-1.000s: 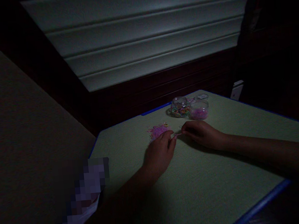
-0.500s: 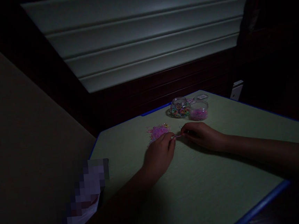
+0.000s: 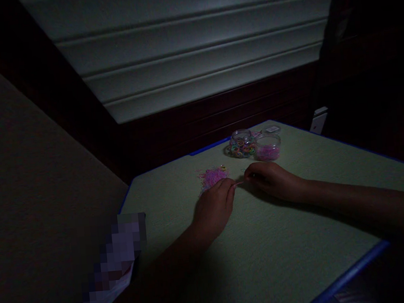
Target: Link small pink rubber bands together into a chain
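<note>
Between my two hands a thin pale pink rubber band (image 3: pixel 239 183) is drawn out nearly level above the table. My left hand (image 3: pixel 215 206) pinches one end of it between thumb and fingers. The other end reaches the closed fingertips of my right hand (image 3: pixel 273 180). Just behind my left hand lies a loose pile of small rubber bands (image 3: pixel 214 175), mostly pink with a few yellow ones; my fingers hide its front edge. A small greenish band (image 3: pixel 243 170) rests by my right fingertips.
At the back stand a clear jar of coloured hair ties (image 3: pixel 243 145) and a clear tub of pink bands (image 3: pixel 268 151). Behind them lies a clear lid (image 3: pixel 271 129). The pale table (image 3: pixel 268 259) has a blue edge. A blurred-out object (image 3: pixel 115 258) is at the left.
The band between my hands looks thinner and straighter than before. Both hands hold nearly the same place; the view has shifted slightly.
</note>
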`<state>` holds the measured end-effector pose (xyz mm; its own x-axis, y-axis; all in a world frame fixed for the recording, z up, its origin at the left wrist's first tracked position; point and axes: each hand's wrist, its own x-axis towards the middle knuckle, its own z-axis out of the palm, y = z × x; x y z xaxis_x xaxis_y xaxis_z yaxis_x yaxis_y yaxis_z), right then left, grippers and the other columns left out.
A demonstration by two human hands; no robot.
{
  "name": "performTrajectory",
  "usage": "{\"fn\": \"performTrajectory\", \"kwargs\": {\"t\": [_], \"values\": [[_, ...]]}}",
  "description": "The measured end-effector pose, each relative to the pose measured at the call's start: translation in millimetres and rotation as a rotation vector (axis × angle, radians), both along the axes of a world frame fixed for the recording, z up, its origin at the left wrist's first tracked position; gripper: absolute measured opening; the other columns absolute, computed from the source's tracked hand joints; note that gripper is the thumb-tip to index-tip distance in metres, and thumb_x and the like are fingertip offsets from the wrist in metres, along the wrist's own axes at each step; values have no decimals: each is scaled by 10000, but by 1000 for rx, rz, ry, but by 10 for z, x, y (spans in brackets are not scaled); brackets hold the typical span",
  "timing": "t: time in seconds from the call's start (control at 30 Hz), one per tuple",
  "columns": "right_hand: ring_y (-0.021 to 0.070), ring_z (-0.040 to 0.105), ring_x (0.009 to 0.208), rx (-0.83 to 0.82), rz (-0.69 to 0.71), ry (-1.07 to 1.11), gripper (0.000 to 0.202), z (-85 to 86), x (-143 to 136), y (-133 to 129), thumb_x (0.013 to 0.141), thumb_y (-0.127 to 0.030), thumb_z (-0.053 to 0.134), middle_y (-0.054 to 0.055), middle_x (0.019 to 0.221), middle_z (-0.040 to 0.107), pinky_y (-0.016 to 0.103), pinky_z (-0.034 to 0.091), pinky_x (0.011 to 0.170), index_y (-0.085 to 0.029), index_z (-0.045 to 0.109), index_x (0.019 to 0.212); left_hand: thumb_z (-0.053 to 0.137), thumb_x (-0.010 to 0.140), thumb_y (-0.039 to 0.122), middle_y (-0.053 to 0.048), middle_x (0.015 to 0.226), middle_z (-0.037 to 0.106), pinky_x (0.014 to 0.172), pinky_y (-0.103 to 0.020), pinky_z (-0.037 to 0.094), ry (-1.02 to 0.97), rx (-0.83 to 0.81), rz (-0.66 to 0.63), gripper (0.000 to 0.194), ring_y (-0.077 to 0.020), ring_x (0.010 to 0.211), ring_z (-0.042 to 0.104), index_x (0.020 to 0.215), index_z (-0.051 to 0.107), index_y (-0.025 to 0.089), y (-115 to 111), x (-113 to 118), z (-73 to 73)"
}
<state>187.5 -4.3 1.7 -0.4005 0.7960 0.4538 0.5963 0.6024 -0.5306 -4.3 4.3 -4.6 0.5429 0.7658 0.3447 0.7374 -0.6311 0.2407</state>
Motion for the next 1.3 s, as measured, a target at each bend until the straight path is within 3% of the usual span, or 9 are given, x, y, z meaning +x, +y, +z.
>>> {"fn": "performTrajectory", "kwargs": {"t": [0.27, 0.73, 1.3], "values": [[121, 523, 672, -85, -30, 29, 195, 20, 8, 18, 826, -244, 404, 41, 761, 592, 224, 390, 615, -139, 562, 867, 307, 868, 275, 7, 907, 582, 701, -237, 406, -5, 13, 1, 191, -127, 772, 550, 930, 482, 228, -13, 5, 8], [122, 530, 644, -144, 34, 20, 269, 41, -11, -14, 810, -337, 444, 44, 741, 607, 222, 392, 579, -133, 616, 845, 316, 866, 271, -3, 898, 592, 693, -236, 404, 19, 9, 4, 201, -127, 768, 554, 925, 501, 219, -14, 17, 21], [133, 550, 683, -154, 22, 8, 279, 23, -3, -1, 805, -344, 452, 56, 793, 629, 235, 409, 619, -143, 628, 883, 328, 861, 270, -4, 885, 597, 688, -233, 403, 24, 4, 12, 197, -127, 768, 557, 921, 508, 217, -23, 21, 19]]}}
